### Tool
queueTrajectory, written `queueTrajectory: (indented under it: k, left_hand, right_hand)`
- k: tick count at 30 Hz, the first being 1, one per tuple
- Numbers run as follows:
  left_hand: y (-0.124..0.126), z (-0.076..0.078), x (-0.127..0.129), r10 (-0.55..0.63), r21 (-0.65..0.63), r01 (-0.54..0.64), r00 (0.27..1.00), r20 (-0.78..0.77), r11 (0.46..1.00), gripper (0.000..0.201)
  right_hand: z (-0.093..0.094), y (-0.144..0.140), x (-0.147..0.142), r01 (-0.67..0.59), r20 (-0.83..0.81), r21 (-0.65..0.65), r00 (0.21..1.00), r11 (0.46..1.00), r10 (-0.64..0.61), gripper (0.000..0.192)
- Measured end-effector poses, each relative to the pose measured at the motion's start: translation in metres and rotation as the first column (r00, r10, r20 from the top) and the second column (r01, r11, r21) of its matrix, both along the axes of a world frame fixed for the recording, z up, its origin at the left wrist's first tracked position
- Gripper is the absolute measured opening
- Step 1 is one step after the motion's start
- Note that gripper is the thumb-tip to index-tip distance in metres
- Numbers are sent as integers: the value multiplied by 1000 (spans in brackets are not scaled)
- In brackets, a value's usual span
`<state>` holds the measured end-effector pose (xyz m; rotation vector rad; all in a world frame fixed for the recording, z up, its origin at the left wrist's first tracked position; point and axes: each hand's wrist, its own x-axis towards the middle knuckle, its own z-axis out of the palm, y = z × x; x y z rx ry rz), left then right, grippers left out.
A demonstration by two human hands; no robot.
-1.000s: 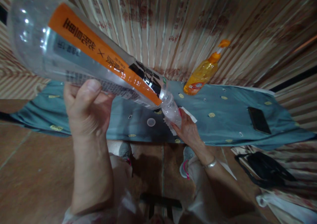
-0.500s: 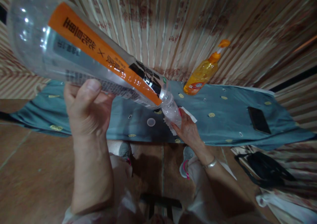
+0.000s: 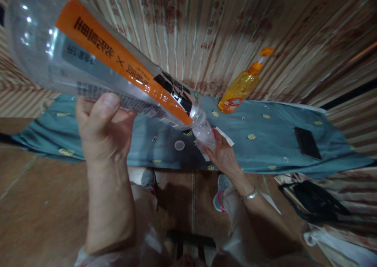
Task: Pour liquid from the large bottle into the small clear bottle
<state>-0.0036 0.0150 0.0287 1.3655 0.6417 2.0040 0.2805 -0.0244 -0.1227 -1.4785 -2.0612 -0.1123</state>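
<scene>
- Since the earlier frames almost nothing has shifted: only the base end of the clear bottle (image 3: 118,66) has lifted slightly toward the upper left, and both hands sit where they were.
- Left hand (image 3: 101,131): clenched around the underside of the bottle's body, thumb pressed against the printed label. It carries the bottle tilted, base high at the upper left, neck pointing down to the right.
- Bottle: transparent, apparently empty, with an orange strip running along its length. Its neck ends just above the near edge of the blue cloth (image 3: 265,141).
- Small round cap (image 3: 179,145): lies on the cloth just left of the bottle neck, apart from both hands.
- Right hand (image 3: 224,155): grasps a white tissue (image 3: 228,136) and holds it against the bottle's mouth; the fingers wrap the neck through the tissue.
- Step in hand, as judged: wiping the bottle's mouth with the cap off.
- Next move, as judged: calls for a steady left-hand hold while the right hand turns the tissue around the rim.
- Farther right: an orange squeeze bottle (image 3: 243,86) stands on the cloth by the wall, and a dark phone (image 3: 308,142) lies flat, well apart from the hands.
</scene>
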Motion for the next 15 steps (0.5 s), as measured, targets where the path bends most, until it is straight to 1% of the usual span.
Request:
queueTrajectory:
  k: [3, 7, 12, 13, 15]
  left_hand:
    - [-2, 4, 5, -64, 11, 64, 994, 87, 998, 80]
    - [-2, 4, 8, -71, 28, 68, 990, 119, 997, 82]
    - [-1, 2, 4, -75, 13, 75, 995, 67, 997, 85]
    - [-1, 2, 4, -65, 8, 65, 996, 57, 998, 87]
    - [0, 0, 3, -8, 2, 8, 1000, 23, 1000, 92]
  right_hand:
    - [0, 0, 0, 1, 4, 5, 1000, 1000, -2, 67]
    - [-1, 0, 0, -2, -7, -11, 1000, 1000, 1, 68]
    - [-2, 0, 0, 7, 2, -22, 1000, 1000, -7, 67]
    - [-1, 0, 0, 9, 5, -22, 1000, 1000, -9, 67]
    - [-1, 0, -1, 9, 7, -24, 1000, 1000, -9, 67]
